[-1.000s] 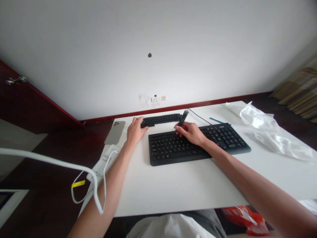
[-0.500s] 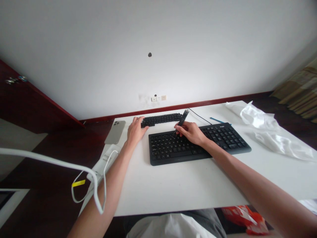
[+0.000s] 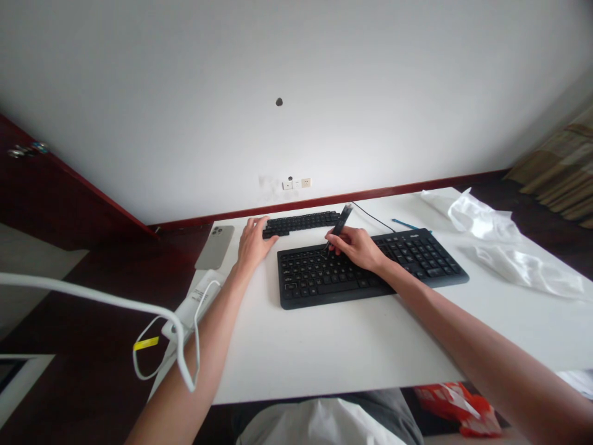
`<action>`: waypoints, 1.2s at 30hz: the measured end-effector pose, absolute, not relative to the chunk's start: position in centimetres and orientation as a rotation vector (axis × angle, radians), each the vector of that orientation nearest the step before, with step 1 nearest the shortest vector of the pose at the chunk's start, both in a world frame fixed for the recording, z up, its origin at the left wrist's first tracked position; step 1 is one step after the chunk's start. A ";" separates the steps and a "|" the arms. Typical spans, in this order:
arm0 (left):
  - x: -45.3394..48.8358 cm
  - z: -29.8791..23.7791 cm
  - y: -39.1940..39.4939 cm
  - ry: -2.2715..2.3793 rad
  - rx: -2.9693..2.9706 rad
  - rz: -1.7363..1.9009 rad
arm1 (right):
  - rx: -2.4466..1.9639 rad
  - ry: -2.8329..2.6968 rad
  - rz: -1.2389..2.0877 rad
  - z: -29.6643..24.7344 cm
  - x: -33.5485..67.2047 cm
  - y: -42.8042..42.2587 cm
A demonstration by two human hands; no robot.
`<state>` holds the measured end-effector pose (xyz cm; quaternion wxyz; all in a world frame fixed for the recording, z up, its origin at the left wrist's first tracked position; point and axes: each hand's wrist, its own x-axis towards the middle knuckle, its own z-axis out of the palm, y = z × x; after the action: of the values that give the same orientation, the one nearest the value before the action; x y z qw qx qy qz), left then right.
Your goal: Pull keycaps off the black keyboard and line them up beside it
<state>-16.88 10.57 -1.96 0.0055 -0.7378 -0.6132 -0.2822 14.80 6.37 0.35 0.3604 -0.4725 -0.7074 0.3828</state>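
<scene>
Head view: hands apart, both at the far half of the desk point(image 3: 333, 352). Right hand point(image 3: 356, 249) is closed on a black slim tool point(image 3: 341, 221), pen-like, exact type unclear. It's angled up and away, with the lower tip down at the top rows of the black keyboard point(image 3: 370, 269), left of centre. Left hand point(image 3: 254, 244) is open, not clamped on anything, with fingers at the left end of a black key strip point(image 3: 301, 221). Contact there can't be confirmed.

The strip lies loose just behind the keyboard, separate from it. Its make-up is too small to read: could be joined keycaps or a small separate board.

Progress as visible: keyboard rows look populated, no clear gaps, but the area under the right hand is hidden. Strip is not on the keyboard.

Around: phone point(image 3: 214, 247) left of the strip; white box point(image 3: 194, 306) with white cable point(image 3: 180, 346) and yellow tag point(image 3: 146, 343) at the near-left edge. Thin black cord point(image 3: 373, 216) runs behind the keyboard, blue stick point(image 3: 410, 226) beyond it, clear plastic wrap point(image 3: 482, 219) at right.
</scene>
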 end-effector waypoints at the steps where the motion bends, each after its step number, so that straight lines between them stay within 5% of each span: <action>1: -16.9 -2.1 10.7 -1.919 -2.318 -0.904 | -1.217 -1.822 0.987 0.3 14.8 6.4; 36: -15.3 -1.7 10.4 -1.588 -2.552 -0.877 | -1.220 -1.816 0.979 0.4 14.8 6.4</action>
<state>-15.26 10.41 -1.71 0.0054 -0.8150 -0.5072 -0.2802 14.77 6.39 0.36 0.3637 -0.4742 -0.7057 0.3805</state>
